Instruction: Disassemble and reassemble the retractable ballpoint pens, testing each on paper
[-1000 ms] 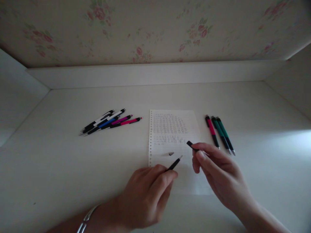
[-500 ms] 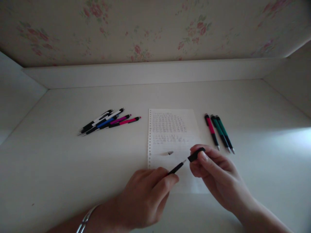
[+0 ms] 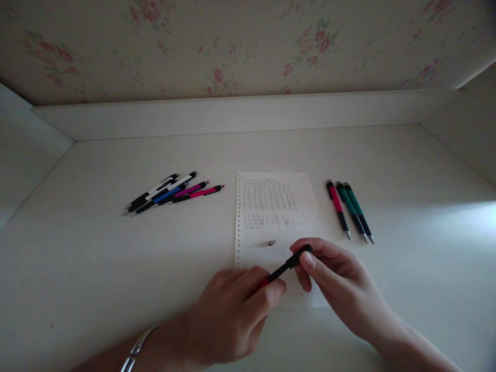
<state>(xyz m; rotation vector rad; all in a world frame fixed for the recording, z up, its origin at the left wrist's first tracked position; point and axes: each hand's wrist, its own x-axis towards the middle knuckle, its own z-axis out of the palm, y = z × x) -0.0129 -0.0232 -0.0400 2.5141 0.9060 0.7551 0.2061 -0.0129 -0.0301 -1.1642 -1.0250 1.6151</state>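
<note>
My left hand (image 3: pixel 236 310) is closed around the barrel of a pen (image 3: pixel 278 272), whose red part shows between the fingers. Between the thumb and fingers of my right hand (image 3: pixel 337 279) is a black grip sleeve (image 3: pixel 300 255), fitted over the pen's front end. A small silver pen tip (image 3: pixel 272 243) lies on the sheet of handwritten, hole-edged paper (image 3: pixel 271 181), just left of the sleeve. Both hands are above the lower part of the paper.
Several pens (image 3: pixel 166 194) in white, blue, purple and pink lie overlapping at the left. On the right are a pink pen (image 3: pixel 338 206) and two green pens (image 3: pixel 354 209), side by side. A white ledge (image 3: pixel 248 114) runs along the back below floral wallpaper.
My right hand has moved left and slightly down with the black sleeve, which now covers the pen's front end. Red of the barrel now shows at my left fingers.
</note>
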